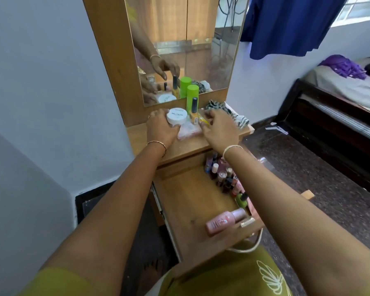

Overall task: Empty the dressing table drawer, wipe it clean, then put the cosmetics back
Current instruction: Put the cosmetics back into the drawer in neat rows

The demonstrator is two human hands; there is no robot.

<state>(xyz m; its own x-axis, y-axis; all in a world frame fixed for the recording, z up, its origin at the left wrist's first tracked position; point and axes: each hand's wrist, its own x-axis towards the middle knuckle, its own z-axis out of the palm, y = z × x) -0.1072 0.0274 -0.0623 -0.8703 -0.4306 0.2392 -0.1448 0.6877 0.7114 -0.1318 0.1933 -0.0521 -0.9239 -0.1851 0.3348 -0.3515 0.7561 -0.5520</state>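
Observation:
The wooden drawer point(186, 201) stands pulled open below the dressing table top point(188, 146). Several nail polish bottles point(226, 178) crowd its right side, and a pink bottle point(224, 221) lies at its front. On the table top, my left hand point(161, 127) grips a white round jar point(177, 117) labelled nail polish. My right hand point(219, 129) pinches a small yellow item point(203, 120) beside a yellow nail polish bottle point(193, 114). A tall green bottle point(192, 97) stands behind them. A pale pink pouch point(189, 130) lies between my hands.
A striped cloth point(228, 113) lies at the table top's right end. The mirror point(184, 45) rises behind the items. A white wall is to the left, and a dark-framed bed point(337, 103) stands to the right across the speckled floor.

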